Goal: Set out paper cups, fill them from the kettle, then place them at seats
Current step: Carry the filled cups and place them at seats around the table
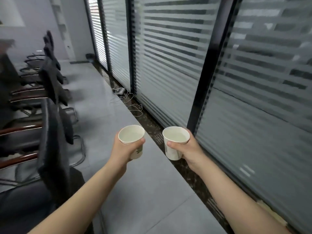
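I carry two white paper cups in front of me, both upright and holding liquid. My left hand (124, 150) grips the left cup (131, 135) with the thumb over its near side. My right hand (186, 149) grips the right cup (175, 137) the same way. Both cups hang in the air above the grey tiled floor (143, 183), a hand's width apart. No kettle is in view.
A row of black office chairs (52, 115) with wooden armrests lines the left side, facing a dark table edge (6, 65). Frosted striped glass partitions (168, 56) run along the right. White cables and a power strip (121, 92) lie on the floor by the glass.
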`<move>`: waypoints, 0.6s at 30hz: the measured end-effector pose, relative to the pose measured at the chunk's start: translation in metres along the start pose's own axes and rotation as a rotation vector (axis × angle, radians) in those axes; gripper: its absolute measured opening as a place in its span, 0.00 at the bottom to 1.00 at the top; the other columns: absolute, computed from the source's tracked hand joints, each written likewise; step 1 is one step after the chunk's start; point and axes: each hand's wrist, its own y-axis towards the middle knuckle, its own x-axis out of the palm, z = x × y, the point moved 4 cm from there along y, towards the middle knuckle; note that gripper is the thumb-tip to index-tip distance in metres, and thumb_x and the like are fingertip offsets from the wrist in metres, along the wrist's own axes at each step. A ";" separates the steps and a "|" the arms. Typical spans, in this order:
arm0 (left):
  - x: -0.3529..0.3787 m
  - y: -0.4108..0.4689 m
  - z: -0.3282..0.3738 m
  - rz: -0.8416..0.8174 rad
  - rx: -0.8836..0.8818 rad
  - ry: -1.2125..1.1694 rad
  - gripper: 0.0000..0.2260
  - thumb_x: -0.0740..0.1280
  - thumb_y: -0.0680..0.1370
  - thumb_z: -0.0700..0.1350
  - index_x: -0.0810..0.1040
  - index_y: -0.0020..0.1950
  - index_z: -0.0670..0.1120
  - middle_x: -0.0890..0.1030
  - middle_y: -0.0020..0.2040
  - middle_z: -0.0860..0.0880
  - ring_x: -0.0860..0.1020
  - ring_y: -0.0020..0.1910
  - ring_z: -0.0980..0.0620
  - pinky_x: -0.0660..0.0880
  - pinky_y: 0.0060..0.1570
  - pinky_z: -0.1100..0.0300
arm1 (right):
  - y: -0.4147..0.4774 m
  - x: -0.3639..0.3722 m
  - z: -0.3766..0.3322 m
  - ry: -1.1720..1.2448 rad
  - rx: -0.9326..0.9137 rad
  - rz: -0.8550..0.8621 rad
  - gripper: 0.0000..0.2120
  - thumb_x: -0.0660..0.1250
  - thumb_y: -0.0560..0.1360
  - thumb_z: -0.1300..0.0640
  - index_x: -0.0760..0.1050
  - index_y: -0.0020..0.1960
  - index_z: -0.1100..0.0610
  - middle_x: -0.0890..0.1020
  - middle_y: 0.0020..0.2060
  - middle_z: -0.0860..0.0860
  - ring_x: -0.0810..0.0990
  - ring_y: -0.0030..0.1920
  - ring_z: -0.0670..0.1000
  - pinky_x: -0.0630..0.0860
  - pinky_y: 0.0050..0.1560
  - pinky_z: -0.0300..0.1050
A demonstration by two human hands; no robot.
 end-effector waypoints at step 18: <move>-0.021 0.294 -0.003 0.381 0.156 0.068 0.38 0.77 0.55 0.54 0.72 0.61 0.42 0.78 0.49 0.45 0.77 0.45 0.50 0.76 0.40 0.53 | 0.365 0.052 0.019 0.055 0.054 -0.236 0.39 0.79 0.51 0.50 0.73 0.61 0.55 0.82 0.54 0.55 0.80 0.53 0.53 0.77 0.52 0.55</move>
